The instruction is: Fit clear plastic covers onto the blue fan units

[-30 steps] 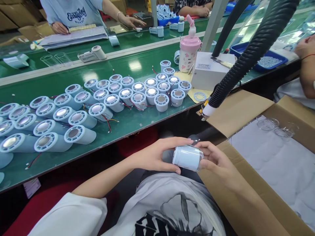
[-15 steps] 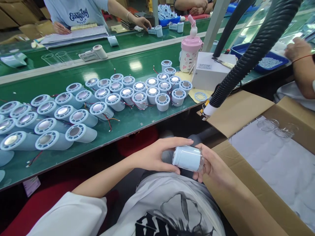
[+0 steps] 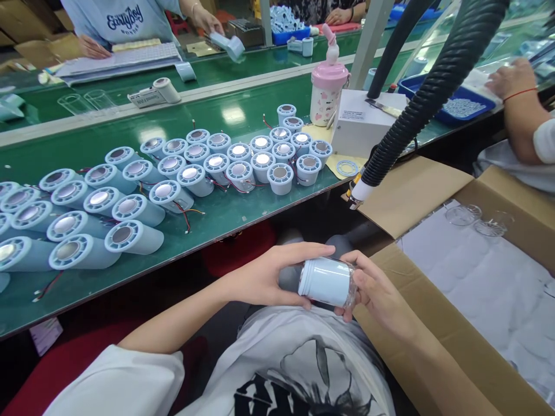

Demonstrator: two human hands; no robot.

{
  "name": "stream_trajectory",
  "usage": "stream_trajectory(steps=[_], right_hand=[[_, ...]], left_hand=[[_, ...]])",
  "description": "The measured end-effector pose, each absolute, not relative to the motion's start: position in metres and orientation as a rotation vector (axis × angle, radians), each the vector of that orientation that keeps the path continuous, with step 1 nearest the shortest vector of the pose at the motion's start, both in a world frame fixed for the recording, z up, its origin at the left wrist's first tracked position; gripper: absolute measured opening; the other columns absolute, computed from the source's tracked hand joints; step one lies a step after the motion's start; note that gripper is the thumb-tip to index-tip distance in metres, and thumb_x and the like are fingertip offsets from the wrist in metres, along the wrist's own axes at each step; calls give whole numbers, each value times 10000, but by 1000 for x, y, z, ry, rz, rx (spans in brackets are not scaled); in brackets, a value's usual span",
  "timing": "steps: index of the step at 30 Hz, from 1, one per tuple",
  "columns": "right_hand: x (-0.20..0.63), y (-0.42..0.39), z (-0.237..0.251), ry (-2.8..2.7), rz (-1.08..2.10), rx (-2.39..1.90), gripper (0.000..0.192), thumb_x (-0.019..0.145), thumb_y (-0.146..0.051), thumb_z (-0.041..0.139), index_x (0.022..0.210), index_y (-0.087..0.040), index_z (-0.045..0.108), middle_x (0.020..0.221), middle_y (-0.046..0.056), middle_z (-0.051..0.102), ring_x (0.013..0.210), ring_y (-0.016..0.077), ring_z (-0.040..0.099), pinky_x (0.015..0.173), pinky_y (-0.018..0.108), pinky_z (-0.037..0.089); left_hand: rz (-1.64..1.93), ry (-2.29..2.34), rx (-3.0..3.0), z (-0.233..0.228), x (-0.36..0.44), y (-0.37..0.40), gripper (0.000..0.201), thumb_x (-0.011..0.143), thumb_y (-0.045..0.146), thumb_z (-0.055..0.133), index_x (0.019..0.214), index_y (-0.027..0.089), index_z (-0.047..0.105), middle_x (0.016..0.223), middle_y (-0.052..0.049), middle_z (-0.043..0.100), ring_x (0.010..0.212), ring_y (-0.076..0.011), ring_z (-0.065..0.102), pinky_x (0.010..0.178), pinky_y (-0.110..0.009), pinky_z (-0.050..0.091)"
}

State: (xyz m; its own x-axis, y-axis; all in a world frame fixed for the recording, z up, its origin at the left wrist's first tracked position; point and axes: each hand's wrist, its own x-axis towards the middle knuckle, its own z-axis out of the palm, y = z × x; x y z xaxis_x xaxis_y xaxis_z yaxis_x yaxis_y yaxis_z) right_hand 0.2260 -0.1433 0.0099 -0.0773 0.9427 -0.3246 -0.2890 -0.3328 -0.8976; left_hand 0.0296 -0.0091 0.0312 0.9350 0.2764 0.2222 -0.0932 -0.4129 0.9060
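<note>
A: Where's the pale blue cylinder [image 3: 326, 281] at the moment?

B: Over the person's lap, below the edge of the counter [image 3: 225, 216], lying sideways between both hands. The left hand [image 3: 264, 276] curls round its near end, thumb over the top. The right hand [image 3: 376, 289] cups the far end, where a clear cap sits; its fingers are bent round the cap, not clenched.

A: What could go wrong?

B: I'd judge the grip light, mostly fingertips. If either hand eases off, the cylinder could drop to the lap or the floor. The clear cap could also go on crooked if it's pushed at a slant. I can't tell how far on it is.

A: And the containers?

B: The cardboard box [image 3: 437, 329] just right of the hands is open, lined with white padded sheet, with two clear cups [image 3: 463, 215] lying at its far side. The blue tray [image 3: 451, 110] further back holds small pale parts, too small to make out. Many more cylinders [image 3: 130, 202] stand and lie on the counter, red wires trailing between them.
</note>
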Motion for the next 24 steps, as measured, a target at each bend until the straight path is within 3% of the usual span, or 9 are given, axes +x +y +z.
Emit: stream_trajectory(steps=[9, 15, 24], right_hand=[[225, -143, 11, -791, 1624, -1214, 376, 902, -577, 511, 1016, -227, 437, 668, -46, 623, 511, 139, 660, 447, 207, 520], [220, -138, 18, -628, 1710, -1196, 378, 889, -594, 509, 871, -217, 487, 557, -46, 612, 432, 120, 620, 369, 155, 459], [218, -133, 22, -445, 1991, -1132, 576, 812, -730, 467, 721, -173, 582, 526, 25, 645, 367, 73, 568, 339, 90, 392]], left_hand=[[384, 154, 1959, 32, 28, -10, 794, 688, 256, 813, 1400, 248, 461, 1415, -112, 518, 1288, -270, 507, 1102, -379, 378], [341, 180, 1926, 32, 28, -11, 804, 708, 245, 797, 1420, 261, 424, 1423, -91, 510, 1284, -263, 508, 1104, -363, 384], [377, 154, 1962, 29, 27, -13, 790, 710, 238, 794, 1408, 249, 424, 1416, -81, 508, 1304, -256, 485, 1114, -345, 366]])
